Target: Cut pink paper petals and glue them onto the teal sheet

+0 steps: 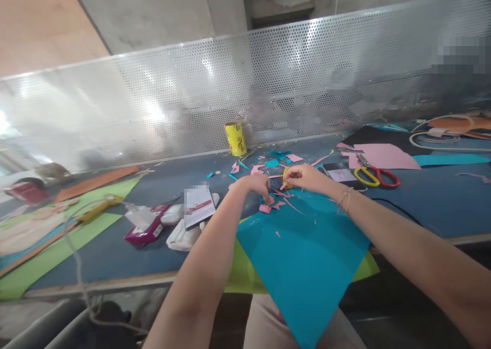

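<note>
My left hand (261,186) reaches down with curled fingers closed at a pink paper piece (265,208) at the top edge of a teal sheet (307,246). My right hand (303,177) pinches a small pink paper strip (284,186) between thumb and finger. A yellow object (286,175), partly hidden by this hand, sits just behind it. Thin pink scraps (294,205) lie on the teal sheet, whose corner hangs over the table edge above my lap. Under it shows a lime green sheet (245,272).
Scissors (374,174) with red and yellow handles lie on the right by pink paper (387,156). On the left are a phone (199,207), a purple power strip (143,231) and coloured sheets (80,252). A yellow roll (235,139) stands before the perforated metal screen (184,103).
</note>
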Motion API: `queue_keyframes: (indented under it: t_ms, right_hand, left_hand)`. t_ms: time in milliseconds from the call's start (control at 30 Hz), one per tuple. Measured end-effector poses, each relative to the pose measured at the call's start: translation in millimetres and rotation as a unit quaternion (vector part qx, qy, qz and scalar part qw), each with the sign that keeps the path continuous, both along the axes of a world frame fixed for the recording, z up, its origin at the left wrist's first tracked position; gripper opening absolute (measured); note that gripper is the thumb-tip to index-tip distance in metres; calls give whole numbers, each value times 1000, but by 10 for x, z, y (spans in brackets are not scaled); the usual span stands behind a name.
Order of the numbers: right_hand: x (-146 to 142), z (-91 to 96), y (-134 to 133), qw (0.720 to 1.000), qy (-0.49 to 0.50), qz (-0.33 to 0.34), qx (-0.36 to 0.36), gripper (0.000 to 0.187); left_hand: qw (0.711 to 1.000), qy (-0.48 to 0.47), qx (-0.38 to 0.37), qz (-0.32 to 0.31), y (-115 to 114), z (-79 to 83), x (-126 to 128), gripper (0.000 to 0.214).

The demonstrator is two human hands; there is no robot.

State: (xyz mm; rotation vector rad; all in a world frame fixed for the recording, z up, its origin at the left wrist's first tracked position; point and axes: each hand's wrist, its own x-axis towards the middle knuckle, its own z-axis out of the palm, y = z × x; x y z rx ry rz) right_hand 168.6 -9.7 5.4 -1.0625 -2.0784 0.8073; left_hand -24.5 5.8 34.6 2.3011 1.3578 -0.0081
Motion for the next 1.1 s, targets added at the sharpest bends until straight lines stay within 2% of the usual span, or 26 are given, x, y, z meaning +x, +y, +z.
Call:
queue_keyframes:
  t_ms: [133, 400, 567, 733, 833, 933, 1100]
  right_hand:
    - [-5, -5, 0, 1000, -6, 8, 5, 6]
    - [27, -13, 39, 1000, -3, 10, 27, 8]
    - [35, 6, 25, 1000, 8, 11, 7, 9]
    - [69, 55, 11, 1000, 12, -3, 21, 11]
    - [84, 87, -2, 999, 19, -26, 36, 10]
    - [95, 113, -15, 997, 28, -47, 50, 9]
    - [118, 149, -29, 995, 48, -63, 61, 9]
  left_hand:
    - [997, 66, 4, -26, -6, 9, 21, 34]
    - [993, 95, -27, -60, 5, -5, 22, 28]
    - [992, 95, -59, -59, -5, 11, 16, 21]
    - [990, 56, -108, -66, 21, -3, -6, 20]
    - [990, 18, -133, -49, 8, -7, -7, 19]
    - [991, -43, -125, -20, -29, 9, 0, 22]
    - [990, -116, -80, -10, -71, 39, 29, 40]
